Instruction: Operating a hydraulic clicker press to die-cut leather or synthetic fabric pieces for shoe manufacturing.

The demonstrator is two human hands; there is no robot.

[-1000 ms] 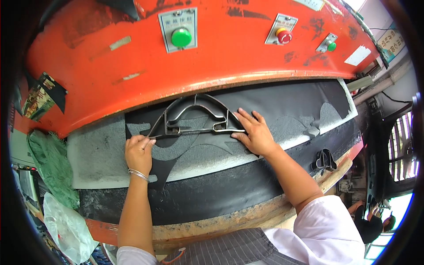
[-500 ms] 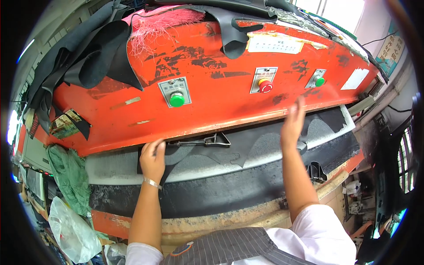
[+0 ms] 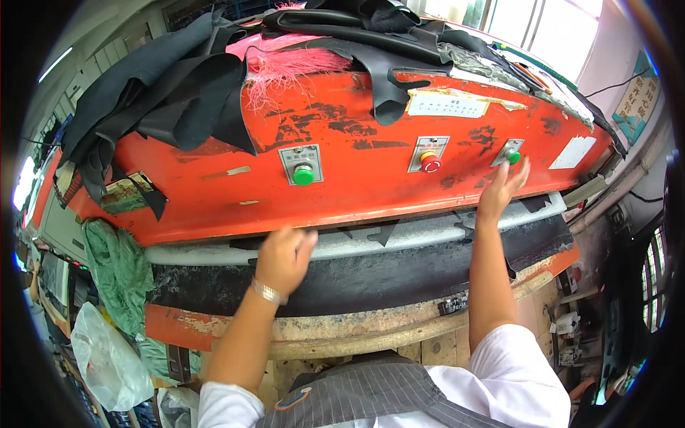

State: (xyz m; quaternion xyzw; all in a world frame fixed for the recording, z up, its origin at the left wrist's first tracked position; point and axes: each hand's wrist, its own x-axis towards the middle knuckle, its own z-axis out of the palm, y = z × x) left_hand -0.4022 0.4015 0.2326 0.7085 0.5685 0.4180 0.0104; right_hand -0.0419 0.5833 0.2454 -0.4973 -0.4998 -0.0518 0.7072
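Note:
My right hand [image 3: 501,191] is raised with its fingers spread, just below the right green push button [image 3: 512,156]. Its fingertips overlap the button's plate from here; contact cannot be made out. Farther left, my left hand [image 3: 282,261] hangs at the lower edge of the red machine beam [image 3: 371,192], over the pale cutting bed [image 3: 335,247]. Motion smears its curled fingers, and nothing shows in its grasp. Pieces of black sheet material [image 3: 383,233] lie on the bed, mostly hidden under the beam.
A second green button [image 3: 303,175] and a red stop button [image 3: 430,162] sit on the beam. Black sheets [image 3: 178,100] and pink fibres [image 3: 296,68] drape over its top. A black ledge [image 3: 378,274] runs in front; a green sack [image 3: 114,274] and clear plastic bag [image 3: 107,357] stand left.
My right hand has risen toward the right green button. The left has shifted right and nearer. The beam now hides more of the bed, including the metal cutting die seen earlier.

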